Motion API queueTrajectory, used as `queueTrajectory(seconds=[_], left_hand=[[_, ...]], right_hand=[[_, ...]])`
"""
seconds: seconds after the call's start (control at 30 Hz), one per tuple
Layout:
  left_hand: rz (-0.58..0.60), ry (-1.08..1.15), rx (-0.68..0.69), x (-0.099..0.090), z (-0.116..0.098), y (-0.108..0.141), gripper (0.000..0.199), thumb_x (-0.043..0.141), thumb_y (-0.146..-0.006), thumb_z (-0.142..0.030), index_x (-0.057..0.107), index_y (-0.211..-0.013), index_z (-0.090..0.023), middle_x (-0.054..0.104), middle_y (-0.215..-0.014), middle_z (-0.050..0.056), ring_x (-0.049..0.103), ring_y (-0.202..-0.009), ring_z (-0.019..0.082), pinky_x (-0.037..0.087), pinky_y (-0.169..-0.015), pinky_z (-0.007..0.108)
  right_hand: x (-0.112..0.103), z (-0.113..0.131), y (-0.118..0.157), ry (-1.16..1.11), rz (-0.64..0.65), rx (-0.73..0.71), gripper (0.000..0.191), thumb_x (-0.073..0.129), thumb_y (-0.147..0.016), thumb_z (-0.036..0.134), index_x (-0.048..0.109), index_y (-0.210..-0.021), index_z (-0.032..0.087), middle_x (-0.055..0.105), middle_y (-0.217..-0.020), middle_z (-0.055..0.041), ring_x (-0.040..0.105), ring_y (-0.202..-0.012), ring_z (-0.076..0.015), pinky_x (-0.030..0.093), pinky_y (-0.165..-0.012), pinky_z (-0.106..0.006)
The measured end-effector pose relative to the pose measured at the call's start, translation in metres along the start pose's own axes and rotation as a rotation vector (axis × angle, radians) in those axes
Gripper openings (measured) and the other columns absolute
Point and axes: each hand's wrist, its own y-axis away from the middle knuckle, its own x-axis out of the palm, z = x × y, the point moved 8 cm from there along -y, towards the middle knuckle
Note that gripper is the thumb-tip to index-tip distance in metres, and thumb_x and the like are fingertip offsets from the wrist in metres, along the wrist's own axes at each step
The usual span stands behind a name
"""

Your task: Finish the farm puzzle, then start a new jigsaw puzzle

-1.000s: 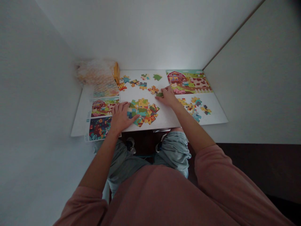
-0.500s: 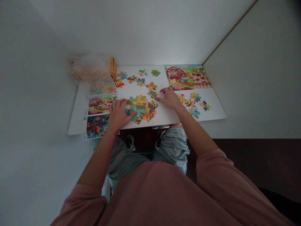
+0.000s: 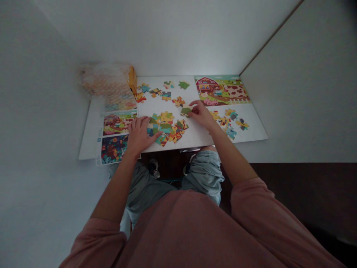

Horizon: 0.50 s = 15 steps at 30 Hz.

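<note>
Right hand [image 3: 201,114]: grip nearly closed around a green puzzle piece [image 3: 185,111] above the desk [image 3: 156,107]; left hand [image 3: 140,134]: grip spread loosely beside the puzzle cluster [image 3: 170,128].

The single view looks from the wearer's head, facing forward and steeply down, with the pink shirt [image 3: 189,230] very near the lens and filling the frame at 6 o'clock. The white tabletop [image 3: 196,134] crosses the middle, farther off than the shirt and seen from above, while the pale wall [image 3: 167,37] stands behind it at 12 o'clock. From the picture's centre, the left hand [image 3: 138,136] lies at 9 o'clock and the right hand [image 3: 201,114] at 2
</note>
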Motion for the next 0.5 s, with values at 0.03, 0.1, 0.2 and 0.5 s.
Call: queueTrajectory(seconds=[0.03, 0.1, 0.2, 0.5], left_hand=[[0.002, -0.001, 0.0, 0.0, 0.0, 0.0, 0.052, 0.04, -0.068, -0.043, 0.024, -0.115, -0.029, 0.025, -0.118, -0.002, 0.016, -0.109, 0.023, 0.01, -0.091, 0.037], [-0.003, -0.004, 0.001, -0.001, -0.001, 0.0, 0.052, 0.04, -0.068, -0.043, 0.024, -0.115, -0.029, 0.025, -0.118, -0.002, 0.016, -0.109, 0.023, 0.009, -0.091, 0.037], [-0.02, 0.001, -0.001, -0.002, -0.001, 0.0, 0.052, 0.041, -0.068, -0.043, 0.024, -0.115, -0.027, 0.025, -0.118, -0.001, 0.016, -0.109, 0.023, 0.009, -0.091, 0.038], [0.026, -0.014, -0.044, -0.001, 0.0, -0.001, 0.056, 0.041, -0.066, -0.049, 0.025, -0.115, -0.026, 0.024, -0.118, 0.0, 0.015, -0.109, 0.024, 0.01, -0.09, 0.039]], right_hand=[[-0.003, 0.001, 0.003, -0.035, -0.025, 0.022, 0.032, 0.047, -0.067, 0.033, 0.037, -0.096, 0.025, 0.048, -0.069, 0.0015, 0.046, -0.061, -0.0112, 0.036, -0.056, -0.024], [-0.005, 0.005, 0.007, -0.082, -0.05, 0.066, 0.031, 0.044, -0.069, 0.035, 0.038, -0.097, 0.024, 0.049, -0.072, 0.0007, 0.047, -0.065, -0.0113, 0.037, -0.058, -0.024], [0.003, 0.016, 0.012, -0.078, 0.011, 0.102, 0.032, 0.043, -0.069, 0.036, 0.039, -0.099, 0.024, 0.05, -0.078, -0.0007, 0.047, -0.07, -0.0127, 0.038, -0.063, -0.026], [0.015, 0.017, -0.017, 0.396, -0.131, 0.069, 0.042, 0.04, -0.069, 0.041, 0.039, -0.103, 0.015, 0.034, -0.103, -0.0109, 0.043, -0.084, -0.0197, 0.032, -0.075, -0.034]])
